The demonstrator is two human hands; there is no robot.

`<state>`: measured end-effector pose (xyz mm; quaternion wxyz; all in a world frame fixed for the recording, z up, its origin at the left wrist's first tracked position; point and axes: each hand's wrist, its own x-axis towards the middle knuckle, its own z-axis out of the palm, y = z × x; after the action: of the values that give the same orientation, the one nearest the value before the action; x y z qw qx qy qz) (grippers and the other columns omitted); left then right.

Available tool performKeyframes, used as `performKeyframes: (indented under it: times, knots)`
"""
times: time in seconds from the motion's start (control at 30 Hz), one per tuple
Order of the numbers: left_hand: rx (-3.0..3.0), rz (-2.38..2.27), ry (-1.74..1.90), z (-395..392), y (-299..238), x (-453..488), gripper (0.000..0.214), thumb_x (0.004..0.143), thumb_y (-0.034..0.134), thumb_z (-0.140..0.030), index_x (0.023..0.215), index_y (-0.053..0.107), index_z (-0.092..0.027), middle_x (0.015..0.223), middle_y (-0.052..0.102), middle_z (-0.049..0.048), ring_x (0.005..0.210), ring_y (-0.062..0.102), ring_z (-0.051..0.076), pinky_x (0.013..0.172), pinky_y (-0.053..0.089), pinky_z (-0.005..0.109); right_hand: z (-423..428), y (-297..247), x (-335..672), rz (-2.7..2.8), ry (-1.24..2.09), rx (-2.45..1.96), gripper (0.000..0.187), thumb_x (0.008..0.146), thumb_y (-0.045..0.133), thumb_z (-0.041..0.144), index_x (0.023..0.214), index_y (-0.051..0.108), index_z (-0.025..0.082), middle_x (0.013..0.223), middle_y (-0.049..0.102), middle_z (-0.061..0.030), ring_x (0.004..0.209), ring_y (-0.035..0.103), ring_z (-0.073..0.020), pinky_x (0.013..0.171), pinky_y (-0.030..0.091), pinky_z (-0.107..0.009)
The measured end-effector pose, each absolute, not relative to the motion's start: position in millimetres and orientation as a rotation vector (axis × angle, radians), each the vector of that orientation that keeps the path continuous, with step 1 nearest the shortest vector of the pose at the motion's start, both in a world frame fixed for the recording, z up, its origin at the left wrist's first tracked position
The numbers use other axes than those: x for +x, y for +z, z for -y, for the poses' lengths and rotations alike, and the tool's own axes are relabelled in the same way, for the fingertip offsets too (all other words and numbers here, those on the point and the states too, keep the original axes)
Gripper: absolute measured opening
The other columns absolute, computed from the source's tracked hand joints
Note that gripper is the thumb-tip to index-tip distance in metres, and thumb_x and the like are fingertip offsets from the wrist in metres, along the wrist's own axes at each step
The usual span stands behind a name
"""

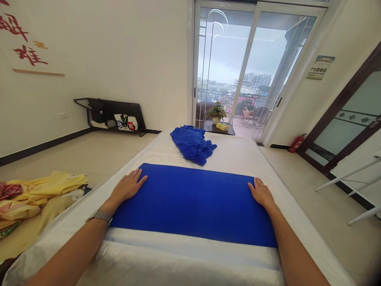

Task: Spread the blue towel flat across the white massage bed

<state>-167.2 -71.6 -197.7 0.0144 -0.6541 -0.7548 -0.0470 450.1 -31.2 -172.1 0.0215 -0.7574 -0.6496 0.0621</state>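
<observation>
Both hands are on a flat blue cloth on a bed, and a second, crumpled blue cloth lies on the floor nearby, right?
No: the head view shows the crumpled blue cloth lying on the far end of the white bed, not on the floor. The rest stands: the left hand and right hand are on the flat blue cloth.

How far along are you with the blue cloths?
Done: one blue cloth lies flat across the white-covered bed. In hand: the left hand and right hand rest on its two ends. Left: another blue cloth lies bunched farther up the bed.
</observation>
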Motion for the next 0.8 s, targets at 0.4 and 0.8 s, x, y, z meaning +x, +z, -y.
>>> performKeyframes:
  times: [0.4, 0.8]
  knots:
    - [-2.080, 2.141, 0.153, 52.4, -153.4, -119.6, 0.076, 0.099, 0.027, -0.063, 0.151, 0.050, -0.012, 0.157, 0.048, 0.0198, 0.149, 0.039, 0.037, 0.119, 0.028, 0.053, 33.2, -165.4, 445.4, 1.947, 0.255, -2.383, 0.074, 0.106, 0.011, 0.049, 0.165, 0.016, 0.004, 0.172, 0.013, -0.0091, 0.159, 0.009, -0.0233, 0.128, 0.010, -0.044]
    - [-2.764, 1.832, -0.221, 12.8, -176.7, 66.2, 0.080, 0.102, 0.013, -0.070, 0.163, 0.027, -0.021, 0.170, 0.023, 0.0066, 0.158, 0.017, 0.023, 0.127, 0.008, 0.041, 32.2, -173.9, 451.7, 1.962, 0.218, -2.364, 0.076, 0.105, 0.010, 0.051, 0.165, 0.016, 0.006, 0.172, 0.012, -0.0076, 0.159, 0.009, -0.0210, 0.128, 0.010, -0.042]
